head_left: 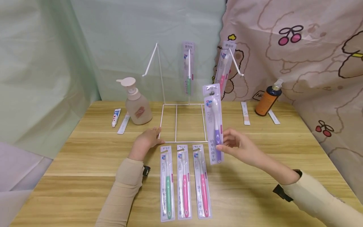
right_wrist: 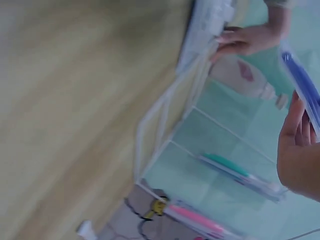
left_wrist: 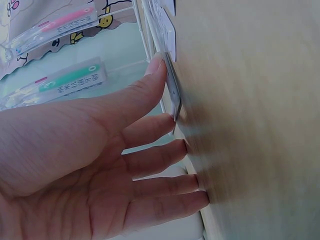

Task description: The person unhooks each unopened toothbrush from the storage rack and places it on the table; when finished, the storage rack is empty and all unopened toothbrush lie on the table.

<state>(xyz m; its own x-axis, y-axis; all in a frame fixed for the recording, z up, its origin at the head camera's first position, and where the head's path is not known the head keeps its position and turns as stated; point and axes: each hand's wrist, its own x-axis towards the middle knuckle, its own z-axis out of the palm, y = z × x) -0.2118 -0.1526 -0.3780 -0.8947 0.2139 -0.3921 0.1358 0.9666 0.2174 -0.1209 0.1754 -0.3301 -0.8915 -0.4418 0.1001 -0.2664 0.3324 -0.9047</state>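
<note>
My right hand (head_left: 241, 148) pinches a packaged purple toothbrush (head_left: 214, 126) by its lower right edge, holding it upright above the front right of a white wire rack (head_left: 184, 142). In the right wrist view, the same purple packet (right_wrist: 302, 82) stands up from the fingers. My left hand (head_left: 146, 140) rests at the rack's front left corner, its fairly straight fingers (left_wrist: 155, 157) reaching the tabletop and its thumb near the front wire. Packaged toothbrushes hang on two hooks: a green one (head_left: 188, 85) in the middle, a pink one (head_left: 222, 78) at right. The left hook (head_left: 149, 60) is bare.
Before the rack lie one green (head_left: 168, 195) and two pink packaged toothbrushes (head_left: 185, 195) (head_left: 204, 195). A pump bottle (head_left: 139, 108), toothpaste tube (head_left: 116, 118) and slim packet (head_left: 123, 124) are at left. An orange spray bottle (head_left: 266, 102) and slim packets (head_left: 245, 113) are at right.
</note>
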